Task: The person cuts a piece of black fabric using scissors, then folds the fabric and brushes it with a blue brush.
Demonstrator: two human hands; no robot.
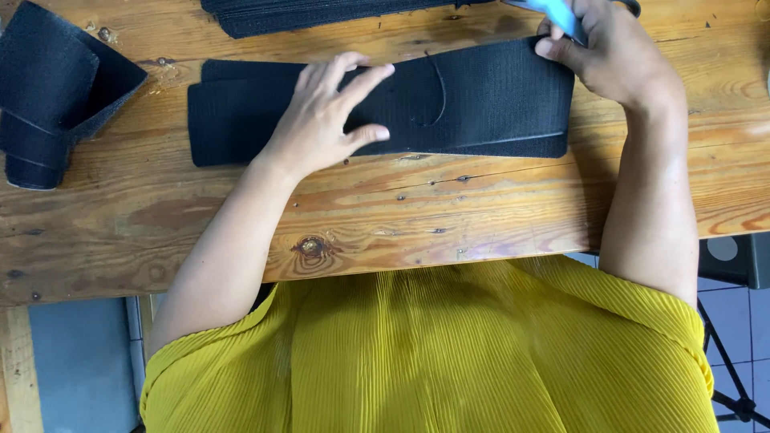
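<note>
I see my left hand (325, 120) lying flat and open, fingers spread, pressing down on the wide black woven elastic band (449, 100) that lies lengthwise across the middle of the worn wooden plank desk (361, 216), nearer its far edge than the near one. The band looks doubled, with a second layer showing along its lower edge and at its left end, and a thin loose thread curls on its top surface.

My right hand (609, 48) sits at the band's right end, by the far edge of the desk, closed around a light blue tool (557, 14); I can only see part of that tool, so I cannot tell what kind it is. The thumb touches the band's upper right corner.

At the left edge of the desk lies a loosely rolled strip of the same black elastic (52, 88). Along the far edge is a stack of further black strips (321, 12).
</note>
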